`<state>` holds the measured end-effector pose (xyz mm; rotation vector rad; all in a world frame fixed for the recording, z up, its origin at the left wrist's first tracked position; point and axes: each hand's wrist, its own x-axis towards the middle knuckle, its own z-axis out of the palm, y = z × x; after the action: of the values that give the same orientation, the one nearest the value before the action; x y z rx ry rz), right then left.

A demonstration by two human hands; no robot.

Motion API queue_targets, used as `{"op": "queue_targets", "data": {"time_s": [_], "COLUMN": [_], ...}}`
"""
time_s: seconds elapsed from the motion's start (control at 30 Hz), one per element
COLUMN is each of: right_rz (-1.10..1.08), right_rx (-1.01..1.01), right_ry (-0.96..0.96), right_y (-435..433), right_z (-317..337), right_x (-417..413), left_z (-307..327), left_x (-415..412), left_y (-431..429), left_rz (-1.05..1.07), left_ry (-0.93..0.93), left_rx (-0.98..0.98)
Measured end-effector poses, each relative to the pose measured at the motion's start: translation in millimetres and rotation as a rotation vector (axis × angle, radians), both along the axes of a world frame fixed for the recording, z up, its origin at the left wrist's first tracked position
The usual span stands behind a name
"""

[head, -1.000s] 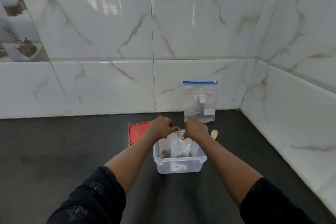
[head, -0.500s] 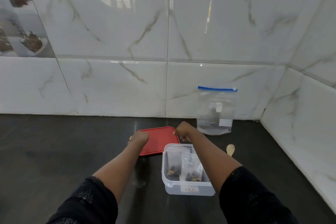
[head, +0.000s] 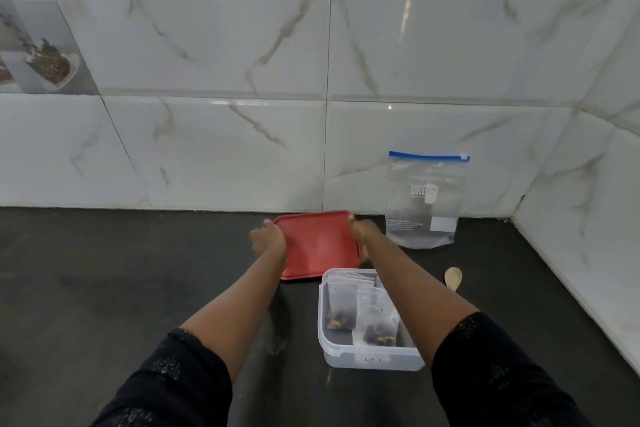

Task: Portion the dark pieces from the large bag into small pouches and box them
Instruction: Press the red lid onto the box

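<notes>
A clear plastic box (head: pixel 346 355) stands on the dark counter with several small clear pouches (head: pixel 342 305) of dark pieces upright inside. Just behind it is the red lid (head: pixel 318 246). My left hand (head: pixel 268 239) grips the lid's left edge and my right hand (head: pixel 363 230) grips its right edge. The lid's far side looks tilted up off the counter. The large clear bag (head: pixel 426 201) with a blue zip strip leans against the wall tiles at the back right and looks almost empty.
A small wooden spoon (head: pixel 453 278) lies on the counter right of the box. Marble wall tiles close off the back and the right side, forming a corner. The dark counter (head: pixel 104 288) stretches away to the left.
Both hands left the pouches in the box and went to the red lid behind it. They now hold its two side edges, and the lid has shifted right and begun to tilt up.
</notes>
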<state>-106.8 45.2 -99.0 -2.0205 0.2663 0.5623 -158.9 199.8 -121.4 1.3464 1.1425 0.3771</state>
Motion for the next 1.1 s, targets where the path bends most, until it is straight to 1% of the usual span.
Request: {"op": "queue_targets", "data": {"time_s": [0.03, 0.1, 0.17, 0.2, 0.27, 0.37, 0.43, 0.47, 0.53, 0.57, 0.6, 0.67, 0.73, 0.8, 0.87, 0.93, 1.0, 1.1], "right_rz": [-0.097, -0.234, -0.380, -0.427, -0.458, -0.402, -0.355, -0.344, -0.330, -0.312, -0.282, -0.186, -0.126, -0.093, -0.084, -0.088, -0.103, -0.121], "right_rx": [0.117, 0.278, 0.461, 0.502, 0.465, 0.350, 0.236, 0.210, 0.227, 0.207, 0.149, -0.035, -0.218, -0.305, -0.350, -0.404, -0.486, -0.592], "right_ry": [-0.003, 0.024, 0.034, 0.008, -0.060, -0.159, -0.242, -0.268, -0.266, -0.261, -0.272, -0.327, -0.439, -0.496, -0.518, -0.537, -0.588, -0.653], "right_y": [-9, -27, -46, -55, -71, -93, -102, -107, -115, -117, -119, -121, -123, -123, -124, -124, -121, -120], "right_z": [-5, -14, 8, 21, 48, 60, 62, 61, 56, 52, 48, 42, 35, 26, 17, 8, 3, -4], "right_x": [10, 29, 15, 6, -17, -34, -44, -50, -61, -64, -70, -84, -98, -106, -113, -117, -121, -120], "left_z": [5, 13, 24, 27, 39, 49, 50, 48, 47, 46, 47, 50, 50, 49, 45, 40, 35, 30], "left_x": [-2, -3, -9, -8, -17, -36, -45, -49, -58, -61, -65, -76, -86, -97, -107, -114, -118, -118], "left_y": [-1, 1, -5, -6, -15, -32, -39, -42, -48, -51, -54, -62, -69, -73, -78, -84, -89, -93], "left_rz": [0.028, 0.032, -0.001, -0.011, -0.085, -0.264, -0.365, -0.420, -0.473, -0.475, -0.489, -0.553, -0.603, -0.646, -0.693, -0.715, -0.715, -0.697], "left_ry": [-0.040, -0.141, -0.283, -0.328, -0.354, -0.325, -0.281, -0.236, -0.167, -0.125, -0.067, 0.038, 0.078, 0.132, 0.187, 0.218, 0.229, 0.211], "left_rx": [-0.023, -0.097, -0.235, -0.292, -0.339, -0.340, -0.262, -0.204, -0.094, -0.005, 0.131, 0.425, 0.568, 0.664, 0.772, 0.832, 0.839, 0.790]}}
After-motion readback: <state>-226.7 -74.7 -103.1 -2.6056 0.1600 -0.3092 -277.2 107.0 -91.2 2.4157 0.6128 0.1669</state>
